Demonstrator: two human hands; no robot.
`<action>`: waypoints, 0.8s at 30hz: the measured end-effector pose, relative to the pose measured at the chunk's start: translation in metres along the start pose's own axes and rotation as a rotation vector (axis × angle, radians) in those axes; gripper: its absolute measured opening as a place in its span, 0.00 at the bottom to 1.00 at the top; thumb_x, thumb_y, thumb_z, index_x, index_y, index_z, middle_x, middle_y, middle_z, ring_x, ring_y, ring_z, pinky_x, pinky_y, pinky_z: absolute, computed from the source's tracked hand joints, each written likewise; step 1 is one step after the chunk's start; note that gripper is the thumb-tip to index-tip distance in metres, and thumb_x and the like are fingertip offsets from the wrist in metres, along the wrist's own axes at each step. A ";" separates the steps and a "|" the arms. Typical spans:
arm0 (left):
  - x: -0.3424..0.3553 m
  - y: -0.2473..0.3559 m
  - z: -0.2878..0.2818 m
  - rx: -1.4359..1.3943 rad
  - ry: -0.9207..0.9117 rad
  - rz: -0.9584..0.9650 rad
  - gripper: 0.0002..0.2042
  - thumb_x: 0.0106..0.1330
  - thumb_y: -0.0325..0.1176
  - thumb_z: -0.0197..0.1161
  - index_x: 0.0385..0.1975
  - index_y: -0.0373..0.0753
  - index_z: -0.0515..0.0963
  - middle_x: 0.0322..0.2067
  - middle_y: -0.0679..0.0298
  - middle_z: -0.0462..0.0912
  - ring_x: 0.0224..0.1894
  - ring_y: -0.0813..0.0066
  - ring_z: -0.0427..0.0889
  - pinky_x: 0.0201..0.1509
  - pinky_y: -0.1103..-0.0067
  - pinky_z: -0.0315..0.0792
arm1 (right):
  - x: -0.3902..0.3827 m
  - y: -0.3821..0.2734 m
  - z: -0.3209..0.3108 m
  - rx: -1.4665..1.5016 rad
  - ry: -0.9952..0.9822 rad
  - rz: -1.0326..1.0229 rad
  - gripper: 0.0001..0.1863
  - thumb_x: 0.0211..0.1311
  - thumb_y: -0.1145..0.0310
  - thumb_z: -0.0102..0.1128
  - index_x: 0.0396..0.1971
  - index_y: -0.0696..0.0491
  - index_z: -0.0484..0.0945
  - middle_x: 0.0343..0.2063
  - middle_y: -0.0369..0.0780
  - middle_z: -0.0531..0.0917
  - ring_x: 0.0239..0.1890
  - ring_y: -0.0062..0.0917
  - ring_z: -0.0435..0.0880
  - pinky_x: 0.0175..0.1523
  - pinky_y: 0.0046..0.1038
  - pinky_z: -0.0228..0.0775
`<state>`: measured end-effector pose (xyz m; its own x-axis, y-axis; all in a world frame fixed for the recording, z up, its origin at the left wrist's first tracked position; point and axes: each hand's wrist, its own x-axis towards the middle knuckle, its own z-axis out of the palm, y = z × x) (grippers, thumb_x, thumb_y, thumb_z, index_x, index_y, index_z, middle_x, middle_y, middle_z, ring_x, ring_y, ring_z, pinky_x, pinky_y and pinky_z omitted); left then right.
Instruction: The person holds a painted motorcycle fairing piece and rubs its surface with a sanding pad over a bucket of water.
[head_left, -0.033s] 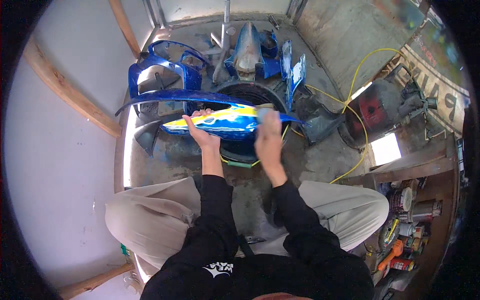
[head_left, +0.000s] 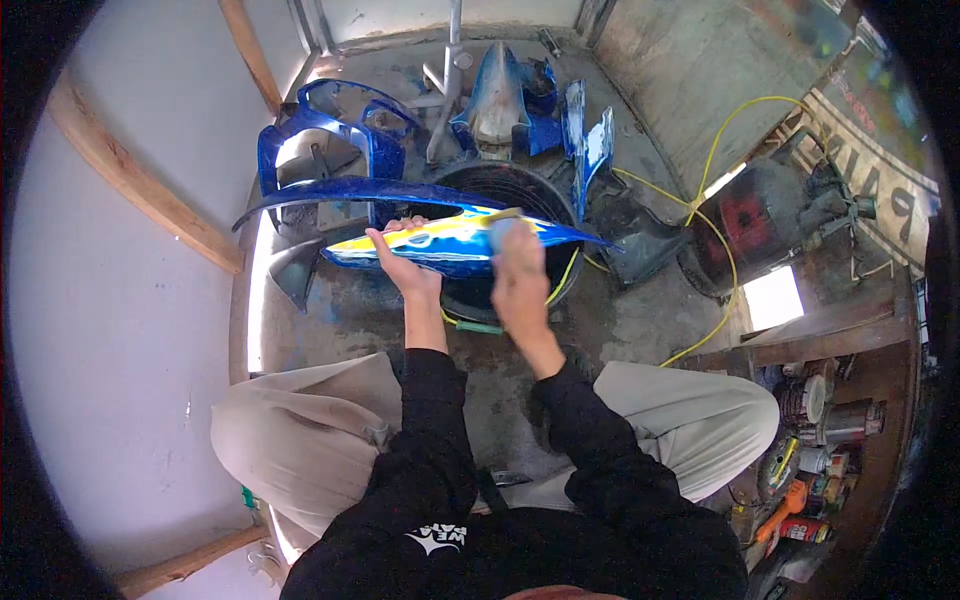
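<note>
A long blue motorcycle body panel (head_left: pixel 455 247) with yellow and white patches lies across in front of me, over a round black basin (head_left: pixel 572 205). My left hand (head_left: pixel 407 268) grips the panel's near edge left of its middle, thumb on top and fingers curled over it. Against the panel's right part, my right hand (head_left: pixel 520 275) presses a small tan and grey-blue pad (head_left: pixel 505 216). That hand is somewhat blurred, and its fingers mostly cover the pad.
Blue fairing parts (head_left: pixel 385 150) stand beyond on the left, with a worn front piece (head_left: pixel 497 105) at the far middle. A dark tank (head_left: pixel 745 220) with a yellow hose (head_left: pixel 733 262) stands right. Cans and tools, including an orange-handled one (head_left: pixel 783 510), crowd a lower-right shelf.
My right hand and the pad have slid a little left along the panel. The left hand keeps its hold, and the panel has barely shifted.
</note>
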<state>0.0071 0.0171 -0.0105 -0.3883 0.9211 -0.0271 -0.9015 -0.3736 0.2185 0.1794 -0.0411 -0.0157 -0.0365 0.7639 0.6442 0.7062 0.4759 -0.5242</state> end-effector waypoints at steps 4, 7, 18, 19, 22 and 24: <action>0.000 -0.002 0.000 0.034 -0.014 0.007 0.27 0.80 0.62 0.49 0.30 0.42 0.70 0.29 0.61 0.74 0.42 0.61 0.74 0.60 0.64 0.70 | 0.001 -0.036 0.010 0.057 -0.212 -0.164 0.30 0.68 0.75 0.60 0.69 0.64 0.69 0.72 0.57 0.67 0.76 0.57 0.61 0.80 0.49 0.52; -0.002 0.000 0.003 0.010 -0.012 -0.002 0.26 0.80 0.61 0.49 0.30 0.42 0.70 0.29 0.61 0.74 0.42 0.62 0.75 0.61 0.63 0.69 | 0.010 0.006 -0.004 -0.033 -0.006 -0.062 0.26 0.71 0.76 0.57 0.68 0.64 0.71 0.70 0.58 0.71 0.75 0.56 0.64 0.79 0.48 0.54; 0.010 0.002 -0.018 0.024 -0.055 -0.002 0.26 0.80 0.61 0.50 0.29 0.42 0.71 0.29 0.62 0.74 0.40 0.62 0.76 0.60 0.63 0.70 | 0.014 -0.057 0.018 0.204 -0.360 -0.297 0.27 0.65 0.76 0.59 0.65 0.65 0.73 0.69 0.59 0.72 0.75 0.54 0.65 0.80 0.49 0.53; 0.007 0.000 -0.012 0.038 -0.038 -0.006 0.26 0.80 0.61 0.50 0.30 0.42 0.71 0.29 0.62 0.74 0.41 0.62 0.76 0.59 0.63 0.71 | 0.017 -0.046 0.018 0.142 -0.339 -0.293 0.27 0.67 0.76 0.59 0.66 0.65 0.72 0.69 0.58 0.72 0.75 0.53 0.65 0.80 0.49 0.53; 0.000 0.001 0.000 0.003 0.010 -0.006 0.25 0.80 0.61 0.51 0.31 0.43 0.71 0.29 0.62 0.75 0.41 0.62 0.76 0.59 0.63 0.72 | 0.032 -0.012 0.002 0.037 -0.143 -0.092 0.24 0.72 0.76 0.56 0.66 0.65 0.72 0.67 0.59 0.73 0.74 0.54 0.67 0.78 0.46 0.58; -0.002 0.002 0.000 0.029 -0.015 0.003 0.24 0.79 0.61 0.52 0.32 0.43 0.69 0.32 0.63 0.75 0.42 0.63 0.76 0.59 0.63 0.71 | 0.048 0.005 -0.011 -0.159 -0.062 0.034 0.23 0.72 0.76 0.54 0.64 0.66 0.73 0.66 0.60 0.74 0.73 0.55 0.68 0.76 0.46 0.62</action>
<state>0.0057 0.0142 -0.0099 -0.3873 0.9219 -0.0116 -0.8945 -0.3728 0.2467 0.1888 -0.0065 0.0191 -0.0508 0.8060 0.5897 0.8103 0.3785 -0.4475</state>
